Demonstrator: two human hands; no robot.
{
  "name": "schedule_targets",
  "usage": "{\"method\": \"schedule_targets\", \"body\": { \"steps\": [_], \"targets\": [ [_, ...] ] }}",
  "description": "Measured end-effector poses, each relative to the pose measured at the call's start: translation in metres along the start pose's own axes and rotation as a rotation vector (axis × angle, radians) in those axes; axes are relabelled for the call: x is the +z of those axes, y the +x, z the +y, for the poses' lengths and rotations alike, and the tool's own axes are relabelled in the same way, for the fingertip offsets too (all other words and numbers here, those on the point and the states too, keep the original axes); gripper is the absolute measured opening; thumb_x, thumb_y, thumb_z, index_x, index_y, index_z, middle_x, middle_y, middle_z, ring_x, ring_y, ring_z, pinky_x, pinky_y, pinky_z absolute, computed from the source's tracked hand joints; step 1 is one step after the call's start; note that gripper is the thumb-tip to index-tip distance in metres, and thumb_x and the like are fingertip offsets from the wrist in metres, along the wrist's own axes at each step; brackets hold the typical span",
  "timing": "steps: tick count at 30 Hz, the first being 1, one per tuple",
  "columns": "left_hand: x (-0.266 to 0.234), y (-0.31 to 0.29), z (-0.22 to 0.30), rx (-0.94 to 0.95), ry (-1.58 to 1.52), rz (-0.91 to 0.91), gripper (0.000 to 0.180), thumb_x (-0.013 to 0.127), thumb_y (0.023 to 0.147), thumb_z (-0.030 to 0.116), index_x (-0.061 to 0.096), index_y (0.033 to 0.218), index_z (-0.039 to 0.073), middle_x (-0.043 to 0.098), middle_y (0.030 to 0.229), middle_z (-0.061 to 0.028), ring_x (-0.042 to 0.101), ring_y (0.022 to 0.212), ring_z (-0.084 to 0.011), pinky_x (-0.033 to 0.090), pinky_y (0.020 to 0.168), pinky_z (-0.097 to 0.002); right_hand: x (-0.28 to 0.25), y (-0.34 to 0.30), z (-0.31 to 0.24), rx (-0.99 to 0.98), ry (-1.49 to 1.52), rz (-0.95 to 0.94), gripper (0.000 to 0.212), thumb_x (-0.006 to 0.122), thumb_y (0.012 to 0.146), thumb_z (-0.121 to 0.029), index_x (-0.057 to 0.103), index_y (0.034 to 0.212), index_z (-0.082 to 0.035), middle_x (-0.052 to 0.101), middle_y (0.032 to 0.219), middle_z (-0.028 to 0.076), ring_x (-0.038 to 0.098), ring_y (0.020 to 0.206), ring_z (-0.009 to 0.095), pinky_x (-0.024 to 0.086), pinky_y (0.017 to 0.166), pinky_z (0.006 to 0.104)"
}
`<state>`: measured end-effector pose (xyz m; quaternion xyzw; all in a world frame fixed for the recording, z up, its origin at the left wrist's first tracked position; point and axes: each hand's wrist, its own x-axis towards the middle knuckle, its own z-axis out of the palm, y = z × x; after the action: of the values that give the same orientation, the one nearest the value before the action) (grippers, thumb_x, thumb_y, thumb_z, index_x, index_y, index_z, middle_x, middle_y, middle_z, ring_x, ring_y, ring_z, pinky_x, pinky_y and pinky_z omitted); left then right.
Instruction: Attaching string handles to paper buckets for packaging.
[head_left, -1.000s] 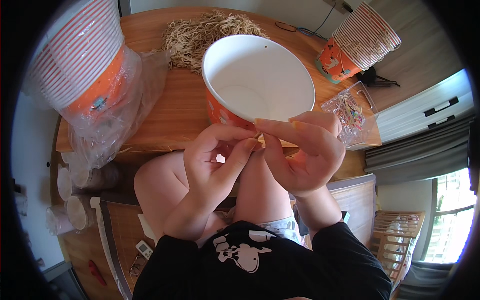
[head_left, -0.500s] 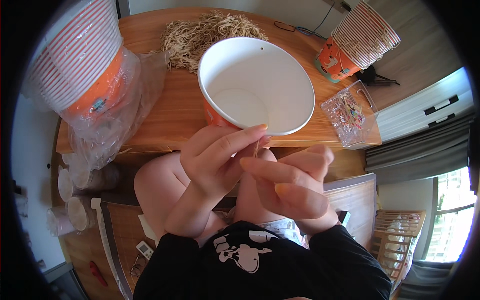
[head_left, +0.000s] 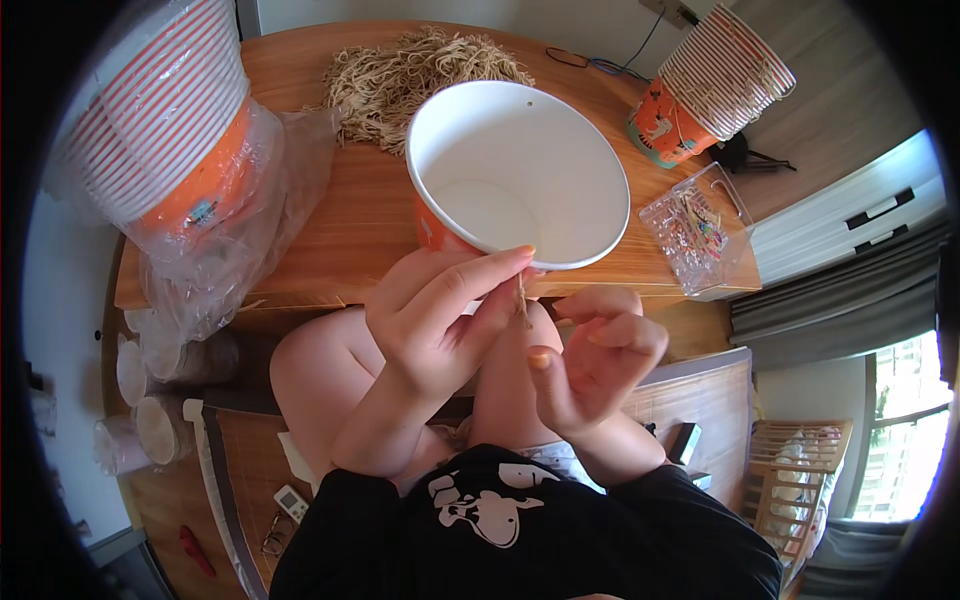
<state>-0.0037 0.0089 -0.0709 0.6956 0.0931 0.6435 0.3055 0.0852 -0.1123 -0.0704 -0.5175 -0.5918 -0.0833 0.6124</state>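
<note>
A large paper bucket [head_left: 520,170], white inside and orange outside, tilts toward me at the table's front edge. A small hole shows in its far wall. At the near rim my left hand [head_left: 435,310] is closed in a pinch, index fingertip against the rim. From that pinch a short beige cord [head_left: 522,300] hangs down, its lower end loose. My right hand [head_left: 600,355] is just right of the cord, fingers apart and holding nothing. Behind the bucket lies a heap of beige cords [head_left: 425,80] on the wooden table [head_left: 350,220].
Stacked orange buckets in clear plastic [head_left: 180,130] stand at the left. Another bucket stack [head_left: 700,90] with cords over it is at the far right. A clear box [head_left: 700,230] of small colourful items sits near the right edge. Lidded tubs [head_left: 160,425] stand on the floor, left.
My right hand has let go of the cord's end, moved slightly right and opened. The cord now dangles from my left hand, which stays at the rim. The bucket has shifted slightly.
</note>
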Motion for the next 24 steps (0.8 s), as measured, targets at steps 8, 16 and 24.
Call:
{"method": "schedule_targets", "body": {
  "steps": [8,16,24],
  "targets": [
    [0.002,-0.012,-0.011,0.274,0.065,0.126,0.039,0.086,0.065,0.009,0.079,0.103,0.014,0.059,0.076,0.0052,0.057,0.061,-0.0115,0.045,0.049,-0.0258,0.007,-0.011,-0.004,0.197,0.107,-0.144,0.050,0.074,0.086,0.003,0.036,0.117,-0.001,0.061,0.094,0.012,0.056,0.085,0.022,0.045,0.072,0.0371],
    [0.000,-0.010,-0.012,0.244,0.124,0.102,0.035,0.092,0.061,0.015,0.082,0.093,0.020,0.050,0.074,0.0061,0.052,0.059,-0.0092,0.041,0.048,-0.0243,-0.013,-0.001,-0.031,0.105,0.171,-0.246,0.045,0.064,0.085,0.016,0.038,0.117,-0.003,0.064,0.086,0.007,0.051,0.071,0.018,0.038,0.072,0.0327],
    [0.002,-0.006,-0.004,0.059,0.279,0.046,0.047,0.093,0.063,0.016,0.079,0.107,0.018,0.056,0.111,-0.0027,0.055,0.091,-0.0128,0.047,0.065,-0.0283,-0.029,0.005,-0.058,0.214,0.366,-0.455,0.040,0.066,0.088,0.010,0.044,0.120,-0.001,0.064,0.095,0.013,0.062,0.084,0.028,0.048,0.073,0.0363]
  ]
}}
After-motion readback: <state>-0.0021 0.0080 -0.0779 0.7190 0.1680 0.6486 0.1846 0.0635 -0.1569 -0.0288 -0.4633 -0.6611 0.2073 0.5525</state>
